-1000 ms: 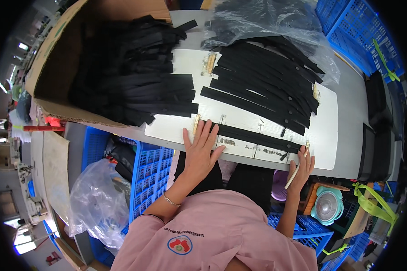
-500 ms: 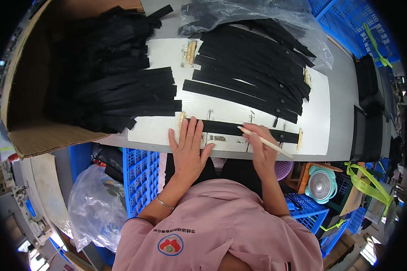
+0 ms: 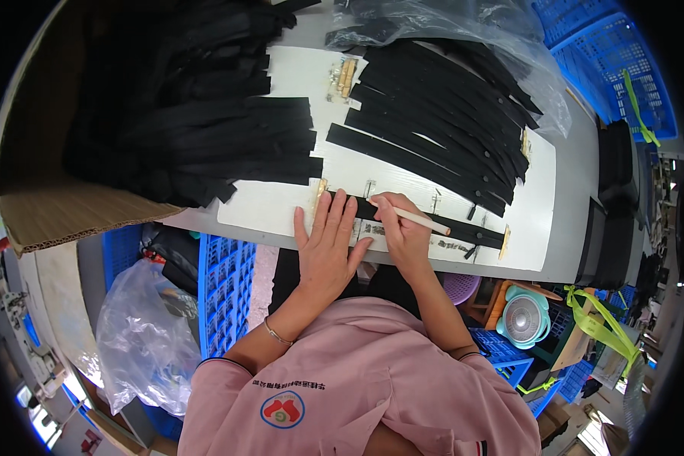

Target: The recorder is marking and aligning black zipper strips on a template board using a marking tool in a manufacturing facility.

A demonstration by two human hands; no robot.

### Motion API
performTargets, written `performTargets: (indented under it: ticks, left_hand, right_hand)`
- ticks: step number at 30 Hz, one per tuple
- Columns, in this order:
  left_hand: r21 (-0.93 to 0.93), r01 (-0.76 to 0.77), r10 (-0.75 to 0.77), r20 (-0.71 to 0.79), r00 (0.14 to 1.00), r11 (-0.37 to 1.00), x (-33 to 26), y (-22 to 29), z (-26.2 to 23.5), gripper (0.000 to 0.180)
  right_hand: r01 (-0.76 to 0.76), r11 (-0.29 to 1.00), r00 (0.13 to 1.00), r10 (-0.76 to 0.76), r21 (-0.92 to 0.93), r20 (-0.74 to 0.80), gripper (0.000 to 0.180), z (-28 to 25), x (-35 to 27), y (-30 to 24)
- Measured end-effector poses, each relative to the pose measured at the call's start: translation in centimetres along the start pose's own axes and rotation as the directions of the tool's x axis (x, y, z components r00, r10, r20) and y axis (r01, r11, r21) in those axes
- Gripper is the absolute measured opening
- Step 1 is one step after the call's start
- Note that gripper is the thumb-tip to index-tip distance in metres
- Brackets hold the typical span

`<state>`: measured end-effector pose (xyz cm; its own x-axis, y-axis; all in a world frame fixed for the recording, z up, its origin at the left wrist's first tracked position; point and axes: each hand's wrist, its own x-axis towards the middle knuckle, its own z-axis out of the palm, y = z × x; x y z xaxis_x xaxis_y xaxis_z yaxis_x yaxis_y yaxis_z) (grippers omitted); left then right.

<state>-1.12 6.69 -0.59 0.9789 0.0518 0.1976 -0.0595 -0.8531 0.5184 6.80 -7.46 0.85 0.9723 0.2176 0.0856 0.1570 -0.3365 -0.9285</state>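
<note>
My left hand lies flat with fingers spread on the left end of a black strap that stretches along the near edge of the white board. My right hand rests beside it on the same strap and grips a pale thin stick, its tip pointing right along the strap. A spread of black straps lies across the board beyond my hands. Small wooden and metal guide pieces sit just above the strap.
A cardboard box heaped with black straps stands at the left. Clear plastic bags lie at the back. Blue crates and a plastic bag are below the table; a small fan sits at the right.
My right hand brought the pale stick from the board's right edge leftward onto the strap, next to my left hand. My left hand stayed flat on the strap's left end.
</note>
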Motion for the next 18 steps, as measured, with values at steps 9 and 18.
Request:
performTargets:
  ticks: [9, 18]
  left_hand:
    - [0.005, -0.015, 0.015, -0.010, 1.000, 1.000, -0.1, -0.2, 0.2, 0.069]
    - [0.010, -0.033, 0.033, 0.006, 0.999, 0.999, 0.9, 0.3, -0.1, 0.069]
  right_hand:
    - [-0.005, 1.000, 1.000, 0.005, -0.015, 0.020, 0.017, -0.4, -0.1, 0.0]
    - [0.067, 0.997, 0.994, -0.063, -0.035, 0.087, 0.019, -0.8, 0.1, 0.5]
